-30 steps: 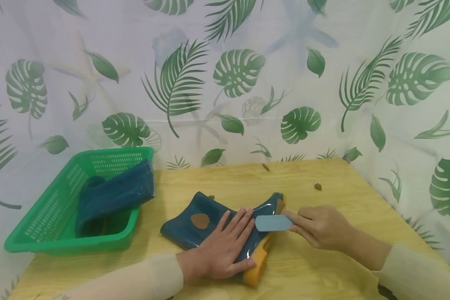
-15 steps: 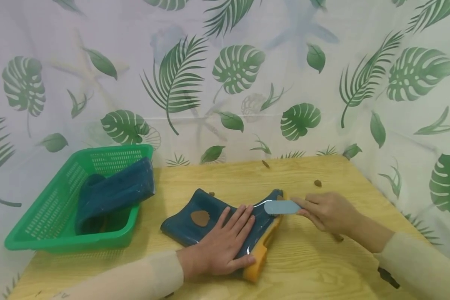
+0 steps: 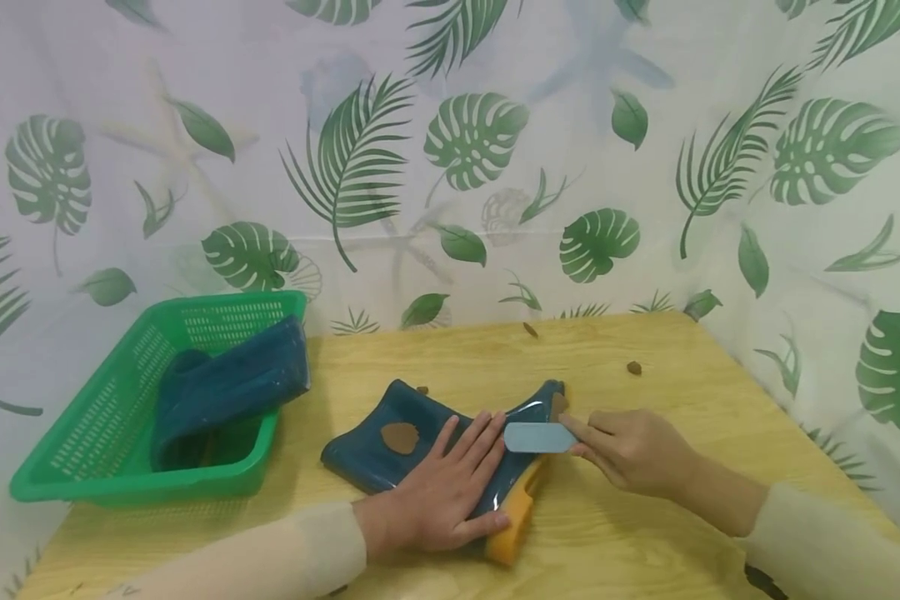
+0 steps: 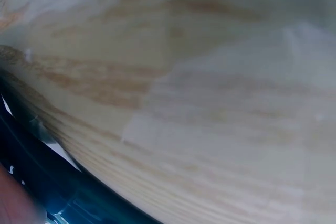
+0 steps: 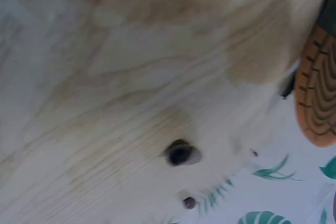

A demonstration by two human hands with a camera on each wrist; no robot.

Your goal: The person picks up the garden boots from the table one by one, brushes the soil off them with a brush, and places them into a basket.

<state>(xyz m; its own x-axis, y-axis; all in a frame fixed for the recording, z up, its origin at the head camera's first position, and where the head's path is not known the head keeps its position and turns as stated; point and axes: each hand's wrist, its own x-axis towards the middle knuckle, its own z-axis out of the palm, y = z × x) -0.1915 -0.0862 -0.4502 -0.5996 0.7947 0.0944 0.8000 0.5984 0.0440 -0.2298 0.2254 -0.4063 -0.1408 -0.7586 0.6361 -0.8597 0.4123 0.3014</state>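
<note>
A dark blue rain boot (image 3: 431,433) with a yellow-orange sole lies on its side on the table. One brown patch (image 3: 401,437) shows on its shaft, another brown patch (image 3: 558,405) near the toe. My left hand (image 3: 450,496) rests flat over the boot's middle, fingers spread, thumb by the heel. In my right hand (image 3: 637,454) I pinch the end of a light-blue flat tool (image 3: 538,437) with a rounded tip; it lies over the boot's foot part, and its underside is hidden. The boot's ridged sole (image 5: 317,87) appears in the right wrist view.
At the left stands a green plastic basket (image 3: 37,487) holding another dark blue boot (image 3: 232,387), its shaft leaning over the rim. Small brown lumps (image 3: 634,367) lie scattered on the wood-grain table (image 3: 690,400). Leaf-printed cloth (image 3: 525,275) hangs behind.
My right hand moved the light-blue tool up toward the toe and to the right, then back left and nearer me. The left hand and the boot have stayed in place.
</note>
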